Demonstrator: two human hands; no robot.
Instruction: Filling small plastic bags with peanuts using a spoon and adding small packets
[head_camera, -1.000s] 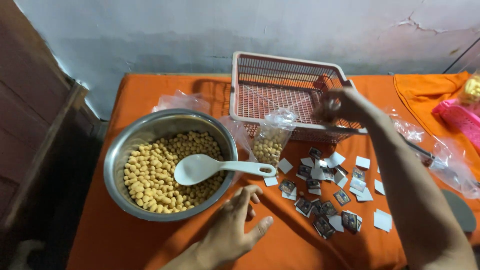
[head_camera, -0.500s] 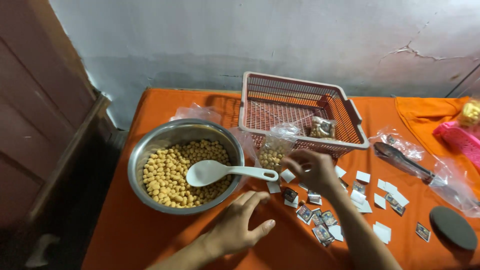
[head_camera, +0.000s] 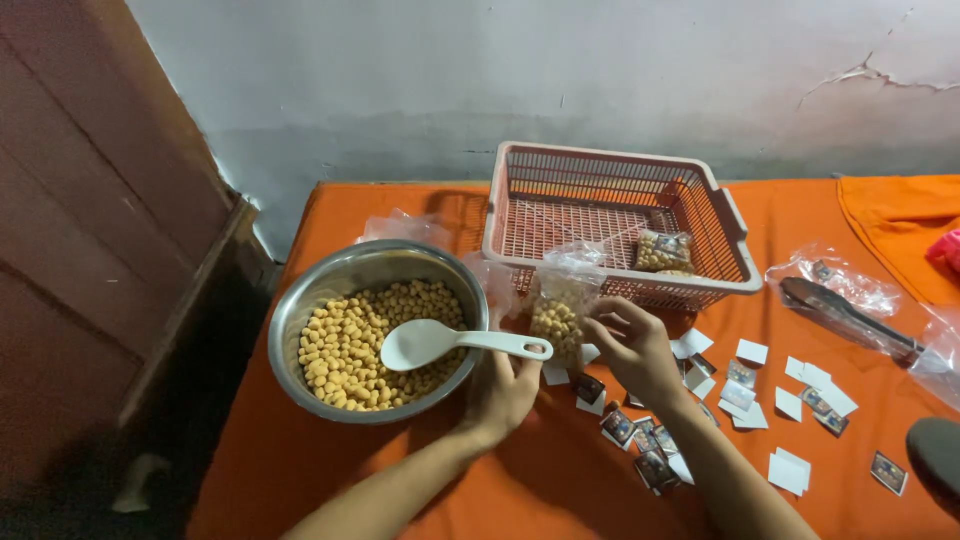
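Note:
A steel bowl (head_camera: 300, 300) of small yellow puffed snacks sits at the left on the orange cloth, with a white plastic spoon (head_camera: 440, 343) resting in it. My left hand (head_camera: 503, 388) is under the spoon's handle end, fingers curled toward a small clear bag (head_camera: 560, 305) partly filled with the snacks. My right hand (head_camera: 635, 345) touches that bag from the right. A filled bag (head_camera: 662, 251) lies in the pink plastic basket (head_camera: 740, 270) behind.
Several small square cards (head_camera: 740, 395), some white, some dark printed, are scattered to the right of my hands. Empty clear bags (head_camera: 400, 225) lie behind the bowl. Dark tongs (head_camera: 850, 312) on plastic lie at right. A brown wooden door stands at left.
My right hand left the filled bag in the basket, came back over the cards and reached the partly filled bag. My left hand moved forward to the spoon handle and the bag.

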